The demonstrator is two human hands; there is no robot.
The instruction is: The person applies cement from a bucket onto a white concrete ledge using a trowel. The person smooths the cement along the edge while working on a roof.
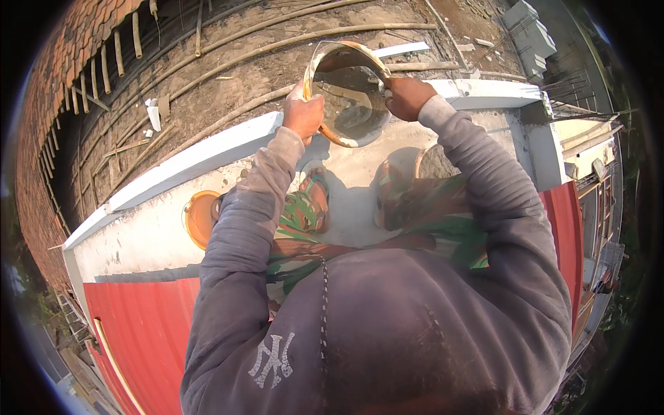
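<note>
Fingers (313, 106) of both hands (302, 117) (409, 98) grip a bucket (356, 104), apparently its rim (361, 48)

One left hand (304, 113) and one right hand (409, 98) on one bucket (335, 134). Nearer than the grip, two feet (319, 196); to its lower left, one orange container (198, 220); to its lower right, one round container (436, 164), partly hidden. Beyond the grip, at least three bamboo poles (318, 32) and one white board (402, 49). Left of it, one tiled roof (41, 159); upper right, one pile of pale blocks (529, 38), number unclear.
</note>
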